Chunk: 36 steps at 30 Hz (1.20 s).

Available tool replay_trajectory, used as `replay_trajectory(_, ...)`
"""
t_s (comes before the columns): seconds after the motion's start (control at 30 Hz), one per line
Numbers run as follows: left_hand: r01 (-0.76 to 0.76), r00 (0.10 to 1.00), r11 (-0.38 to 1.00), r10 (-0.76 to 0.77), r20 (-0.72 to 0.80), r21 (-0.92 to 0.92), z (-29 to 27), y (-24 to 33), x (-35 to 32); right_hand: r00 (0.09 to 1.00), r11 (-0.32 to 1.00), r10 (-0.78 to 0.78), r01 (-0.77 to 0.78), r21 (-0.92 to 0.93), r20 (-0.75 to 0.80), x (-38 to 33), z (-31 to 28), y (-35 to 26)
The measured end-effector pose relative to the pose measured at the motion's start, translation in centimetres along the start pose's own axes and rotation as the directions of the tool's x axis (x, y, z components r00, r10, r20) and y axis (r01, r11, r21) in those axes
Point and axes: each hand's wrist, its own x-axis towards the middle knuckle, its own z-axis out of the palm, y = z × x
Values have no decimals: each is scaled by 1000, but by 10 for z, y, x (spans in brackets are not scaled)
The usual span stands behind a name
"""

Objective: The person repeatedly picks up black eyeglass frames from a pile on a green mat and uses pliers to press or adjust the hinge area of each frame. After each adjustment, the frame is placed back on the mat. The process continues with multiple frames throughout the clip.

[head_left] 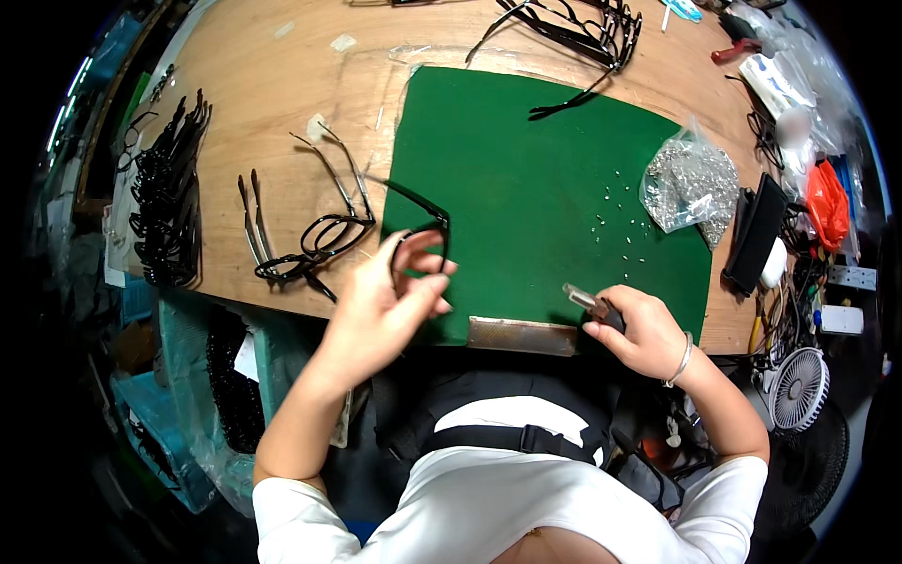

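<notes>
My left hand (pixel 376 301) is closed around a black eyeglass frame (pixel 423 202) at the left edge of the green mat (pixel 507 188). One temple of that frame points up and away to the left; my fingers hide part of its front. At the mat's near right, my right hand (pixel 646 329) grips pliers (pixel 584 299) with metal jaws and dark handles, the jaws pointing left. Small silvery pieces (pixel 606 221) lie scattered on the mat beyond the right hand, next to a clear plastic bag (pixel 691 179) full of the same pieces.
More black eyeglass frames (pixel 324 235) lie left of the mat, with a dense row (pixel 169 197) at the far left and a pile (pixel 573 38) at the back. A metal strip (pixel 521 336) edges the mat's near side. A black case (pixel 756 230) and a small fan (pixel 799 390) stand right.
</notes>
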Motion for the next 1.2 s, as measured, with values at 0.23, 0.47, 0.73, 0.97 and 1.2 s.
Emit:
replay_trajectory(0.23, -176, 904, 127, 414, 110, 976, -66, -1, 22, 998, 999, -30, 31, 13, -61, 6, 2, 8)
replay_trajectory(0.47, -194, 967, 169, 196, 160, 966, -111, -8, 38, 992, 996, -91, 92, 15, -83, -7, 4, 21)
replay_trajectory(0.73, -543, 714, 110, 582, 389, 833, 65, 28, 191, 984, 990, -80, 60, -125, -157, -3, 14, 13)
replay_trajectory(0.97, -363, 770, 76, 586, 253, 929, 130, 6, 308, 894, 952, -186, 61, -300, -408, -6, 38, 20)
replay_trajectory(1.2, -673, 598, -150, 467, 651, 725, 87, 38, 356, 797, 923, -256, 33, -384, -547, 0, 51, 25)
